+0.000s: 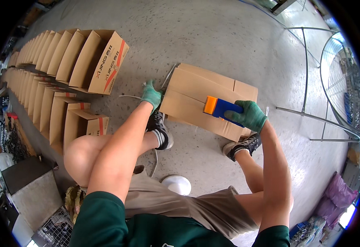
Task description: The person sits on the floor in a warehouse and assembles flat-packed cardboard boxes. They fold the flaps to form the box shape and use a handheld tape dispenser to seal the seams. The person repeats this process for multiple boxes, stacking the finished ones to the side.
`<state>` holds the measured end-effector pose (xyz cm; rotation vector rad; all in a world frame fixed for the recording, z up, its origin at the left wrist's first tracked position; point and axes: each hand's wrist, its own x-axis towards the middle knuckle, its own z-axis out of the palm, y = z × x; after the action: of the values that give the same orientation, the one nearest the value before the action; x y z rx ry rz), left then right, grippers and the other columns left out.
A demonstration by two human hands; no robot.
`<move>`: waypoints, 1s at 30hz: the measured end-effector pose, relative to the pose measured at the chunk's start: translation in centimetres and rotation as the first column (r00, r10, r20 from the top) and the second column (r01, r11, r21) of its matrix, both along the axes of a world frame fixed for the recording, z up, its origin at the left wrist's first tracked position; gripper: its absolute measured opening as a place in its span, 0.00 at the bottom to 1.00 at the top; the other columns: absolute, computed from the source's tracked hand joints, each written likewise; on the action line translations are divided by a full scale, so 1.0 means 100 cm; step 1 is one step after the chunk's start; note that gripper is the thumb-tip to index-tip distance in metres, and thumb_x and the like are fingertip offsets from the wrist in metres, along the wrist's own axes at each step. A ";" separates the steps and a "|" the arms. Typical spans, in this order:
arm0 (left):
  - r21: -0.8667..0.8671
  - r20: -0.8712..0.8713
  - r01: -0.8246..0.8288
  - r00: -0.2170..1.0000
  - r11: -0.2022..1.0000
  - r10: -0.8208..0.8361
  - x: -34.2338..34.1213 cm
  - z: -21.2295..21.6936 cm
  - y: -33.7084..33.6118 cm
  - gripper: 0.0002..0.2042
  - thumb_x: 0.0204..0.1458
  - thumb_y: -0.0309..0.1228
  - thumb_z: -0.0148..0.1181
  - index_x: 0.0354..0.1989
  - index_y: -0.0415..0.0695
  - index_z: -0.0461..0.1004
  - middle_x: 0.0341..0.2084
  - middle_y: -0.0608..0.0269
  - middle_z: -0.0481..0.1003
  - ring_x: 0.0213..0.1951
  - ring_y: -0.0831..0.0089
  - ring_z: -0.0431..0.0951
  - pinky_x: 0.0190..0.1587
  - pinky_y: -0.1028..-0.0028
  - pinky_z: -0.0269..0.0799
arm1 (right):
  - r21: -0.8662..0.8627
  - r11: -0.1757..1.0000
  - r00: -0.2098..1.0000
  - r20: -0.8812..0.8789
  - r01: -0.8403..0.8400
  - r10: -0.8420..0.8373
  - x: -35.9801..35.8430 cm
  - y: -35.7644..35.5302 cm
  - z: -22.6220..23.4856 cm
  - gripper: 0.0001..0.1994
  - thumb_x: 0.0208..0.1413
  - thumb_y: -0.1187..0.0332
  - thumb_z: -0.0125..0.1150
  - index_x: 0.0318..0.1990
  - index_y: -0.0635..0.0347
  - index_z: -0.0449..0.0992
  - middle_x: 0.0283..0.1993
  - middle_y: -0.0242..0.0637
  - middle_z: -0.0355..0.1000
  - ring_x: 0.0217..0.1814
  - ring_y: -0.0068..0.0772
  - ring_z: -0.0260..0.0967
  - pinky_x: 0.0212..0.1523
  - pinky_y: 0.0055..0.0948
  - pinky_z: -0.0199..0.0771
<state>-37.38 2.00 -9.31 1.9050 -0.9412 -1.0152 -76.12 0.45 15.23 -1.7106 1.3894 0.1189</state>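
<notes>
A stack of flattened cardboard cartons (192, 88) lies on the floor before me, between my feet. My right hand (250, 116), in a green glove, is closed around a blue and orange hand tool (225, 110) over the right part of the stack. The tool's orange end points left; its exact kind is unclear. My left hand (151, 95), gloved in green too, is just off the stack's left edge with fingers stretched out and apart. Thin pale straps (168, 77) show beside it, one running toward the hand. Whether its fingers touch them I cannot make out.
Long rows of opened cartons (101, 61) stand on the left. A metal-tube frame with a round wire cage (336, 74) stands at the right. A white round object (176, 185) is between my legs. Purple sacks (336, 197) lie at lower right, a metal box (33, 193) at lower left.
</notes>
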 end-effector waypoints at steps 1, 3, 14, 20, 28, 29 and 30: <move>-0.047 0.254 0.086 0.965 0.995 -0.071 -0.026 0.047 -0.007 0.21 0.63 0.39 0.55 0.63 0.50 0.64 0.63 0.48 0.66 0.58 0.48 0.70 0.56 0.58 0.70 | -0.009 0.999 0.999 -0.006 0.036 -0.036 -0.013 0.004 -0.004 0.24 0.49 0.48 0.73 0.35 0.64 0.81 0.27 0.37 0.76 0.30 0.28 0.70 0.37 0.33 0.73; -0.086 0.666 0.437 0.694 0.895 -0.274 -0.055 0.114 -0.007 0.25 0.63 0.42 0.55 0.67 0.52 0.61 0.69 0.53 0.59 0.66 0.49 0.63 0.63 0.54 0.63 | -0.030 0.998 0.998 0.019 0.064 -0.063 -0.021 0.009 -0.009 0.24 0.49 0.47 0.72 0.35 0.64 0.81 0.27 0.38 0.76 0.30 0.29 0.70 0.38 0.33 0.74; 0.395 0.740 0.797 0.018 0.457 -0.672 -0.096 0.186 0.010 0.42 0.50 0.61 0.60 0.74 0.64 0.54 0.76 0.63 0.45 0.76 0.54 0.42 0.73 0.41 0.39 | 0.123 0.989 0.981 -0.189 0.078 -0.054 -0.105 0.024 0.049 0.23 0.51 0.50 0.71 0.43 0.62 0.82 0.34 0.39 0.80 0.36 0.26 0.75 0.41 0.30 0.75; 0.460 0.723 0.782 -0.055 0.421 -0.689 -0.097 0.185 0.013 0.35 0.54 0.55 0.59 0.72 0.67 0.60 0.76 0.57 0.43 0.76 0.48 0.38 0.72 0.39 0.43 | 0.060 0.989 0.893 -0.439 0.137 -0.097 -0.196 0.057 0.049 0.22 0.50 0.50 0.72 0.41 0.61 0.81 0.34 0.41 0.80 0.34 0.33 0.75 0.40 0.34 0.76; 0.540 0.665 0.777 -0.159 0.323 -0.729 -0.105 0.197 0.008 0.32 0.54 0.52 0.61 0.69 0.69 0.64 0.76 0.51 0.38 0.75 0.40 0.34 0.73 0.43 0.43 | -0.051 0.999 0.898 -0.438 0.001 -0.024 -0.139 0.070 -0.016 0.33 0.55 0.47 0.63 0.69 0.35 0.63 0.43 0.50 0.79 0.45 0.56 0.77 0.47 0.48 0.76; 0.540 0.663 0.780 -0.161 0.317 -0.731 -0.105 0.196 0.007 0.32 0.54 0.52 0.61 0.69 0.69 0.64 0.76 0.51 0.38 0.75 0.40 0.34 0.73 0.43 0.44 | -0.071 0.997 0.906 -0.424 -0.027 -0.006 -0.132 0.072 -0.021 0.31 0.57 0.48 0.62 0.68 0.32 0.63 0.42 0.49 0.79 0.44 0.57 0.77 0.46 0.48 0.76; 0.541 0.659 0.780 -0.162 0.313 -0.735 -0.103 0.195 0.007 0.31 0.54 0.52 0.61 0.69 0.69 0.65 0.76 0.50 0.37 0.75 0.40 0.34 0.73 0.43 0.44 | -0.061 0.998 0.899 -0.438 -0.018 -0.011 -0.119 0.071 -0.022 0.28 0.58 0.48 0.60 0.67 0.31 0.64 0.42 0.48 0.80 0.44 0.56 0.77 0.46 0.49 0.76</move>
<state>-47.65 2.74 10.22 1.5727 -3.0344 -0.3778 -88.05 7.50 13.02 -1.8098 1.7313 0.4948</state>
